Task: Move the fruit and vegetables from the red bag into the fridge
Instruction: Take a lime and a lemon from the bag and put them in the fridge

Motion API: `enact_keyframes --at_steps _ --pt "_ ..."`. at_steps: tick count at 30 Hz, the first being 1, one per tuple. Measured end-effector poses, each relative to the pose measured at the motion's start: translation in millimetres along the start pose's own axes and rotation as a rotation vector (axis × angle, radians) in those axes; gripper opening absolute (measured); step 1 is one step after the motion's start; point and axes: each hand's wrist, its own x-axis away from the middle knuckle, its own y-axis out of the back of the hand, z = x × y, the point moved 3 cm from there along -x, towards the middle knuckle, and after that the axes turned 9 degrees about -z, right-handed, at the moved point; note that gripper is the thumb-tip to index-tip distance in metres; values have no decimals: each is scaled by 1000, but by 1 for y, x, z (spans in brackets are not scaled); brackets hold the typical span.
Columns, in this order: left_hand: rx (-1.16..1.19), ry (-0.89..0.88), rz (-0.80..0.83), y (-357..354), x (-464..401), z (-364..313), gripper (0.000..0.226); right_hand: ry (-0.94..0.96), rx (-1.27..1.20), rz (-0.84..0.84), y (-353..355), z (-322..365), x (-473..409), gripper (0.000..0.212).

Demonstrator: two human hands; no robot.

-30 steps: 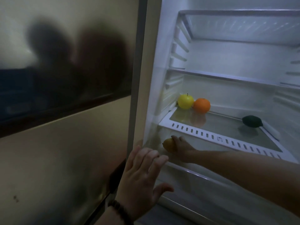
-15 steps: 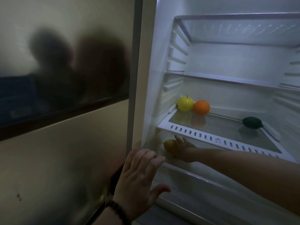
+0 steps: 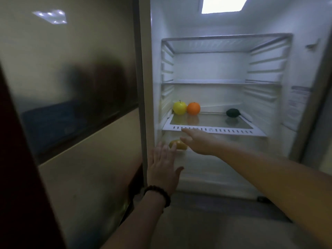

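Observation:
The fridge (image 3: 269,72) stands open and lit. On its glass shelf (image 3: 212,130) sit a yellow apple (image 3: 179,108) and an orange (image 3: 193,108) at the back left, and a dark green avocado (image 3: 232,112) at the back right. A yellow-orange fruit (image 3: 178,145) lies on the level below the shelf, at the left. My right hand (image 3: 196,141) hovers just above and right of that fruit, fingers spread, holding nothing. My left hand (image 3: 162,167), with a dark bead bracelet, is flat and open at the fridge's left front edge. The red bag is out of view.
The glossy fridge door (image 3: 71,105) fills the left side and reflects dark shapes. Upper shelves (image 3: 221,82) in the fridge hold nothing. A dark upright edge (image 3: 21,168) runs down the far left. The fridge's bottom ledge (image 3: 215,191) lies below my arms.
My right hand has let go of the yellow-orange fruit and lifted back from it, fingers spread. The view has pulled back and up, showing more of the fridge.

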Motion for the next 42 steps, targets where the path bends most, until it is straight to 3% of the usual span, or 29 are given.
enact_keyframes --at_steps 10,28,35,42 --pt "152 -11 111 54 64 -18 74 -102 106 -398 -9 -7 159 54" --pt "433 -386 316 121 235 -158 72 -580 277 -551 -39 -27 465 53" --pt "558 -565 384 152 309 -241 73 -768 393 -659 -11 -32 580 63" --pt "718 -794 451 224 424 -351 82 -1080 489 -705 15 -14 762 52"
